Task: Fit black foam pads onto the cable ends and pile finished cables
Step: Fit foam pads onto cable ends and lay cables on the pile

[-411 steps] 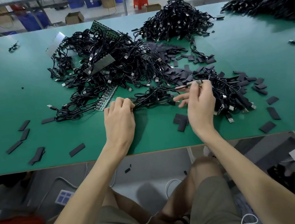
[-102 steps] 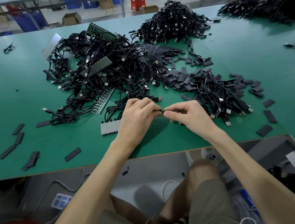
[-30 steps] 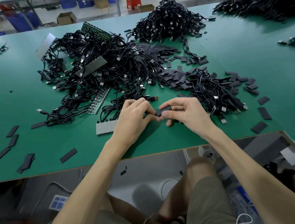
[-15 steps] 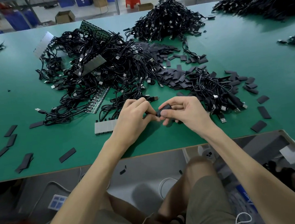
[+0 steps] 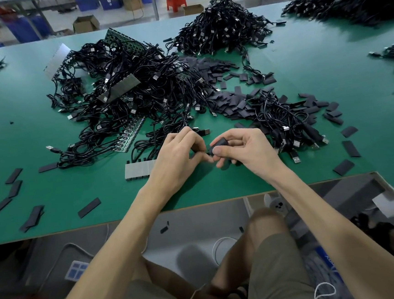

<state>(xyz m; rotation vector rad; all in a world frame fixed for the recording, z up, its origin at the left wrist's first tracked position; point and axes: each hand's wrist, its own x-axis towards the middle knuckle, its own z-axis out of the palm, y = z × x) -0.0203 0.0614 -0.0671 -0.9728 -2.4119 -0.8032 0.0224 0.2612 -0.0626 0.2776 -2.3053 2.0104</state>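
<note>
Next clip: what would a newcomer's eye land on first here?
A sprawling tangle of black cables covers the middle of the green table, with loose black foam pads strewn to its right. Near the front edge, the left hand pinches a cable end while the right hand holds a foam pad up to it.

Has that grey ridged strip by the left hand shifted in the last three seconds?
No. The grey ridged strip still lies just nearer the table edge than the near tip of the green circuit strip, beside the left hand.
</note>
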